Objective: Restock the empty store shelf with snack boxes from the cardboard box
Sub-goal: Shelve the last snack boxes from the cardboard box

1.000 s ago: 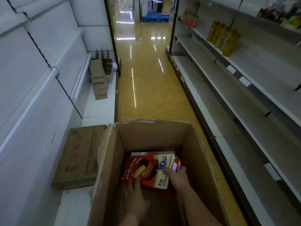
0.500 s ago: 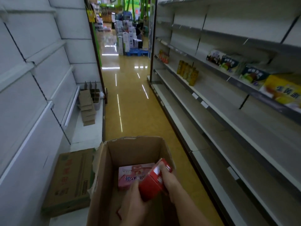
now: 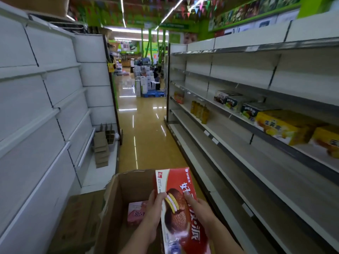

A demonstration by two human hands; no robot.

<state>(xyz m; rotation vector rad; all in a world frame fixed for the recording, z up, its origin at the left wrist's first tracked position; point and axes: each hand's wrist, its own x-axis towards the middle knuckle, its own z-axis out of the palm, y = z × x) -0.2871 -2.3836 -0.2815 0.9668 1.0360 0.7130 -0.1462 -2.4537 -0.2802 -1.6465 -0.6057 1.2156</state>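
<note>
Both hands gripping the red snack box (image 3: 181, 208), held face-up above the cardboard box (image 3: 117, 204), near center. Left hand (image 3: 155, 208) fingers curling round its left edge, right hand (image 3: 199, 210) w/ thumb on top, gripping right edge. Pink box (image 3: 135, 213) lying inside carton. Shelf (image 3: 275, 182) on right, yellow boxes (image 3: 282, 125) sitting one tier up.

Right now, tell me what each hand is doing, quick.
Left hand: gripping the left edge of the red chocolate-pie snack box.
Right hand: gripping the same box's right side, fingers on its front.
</note>
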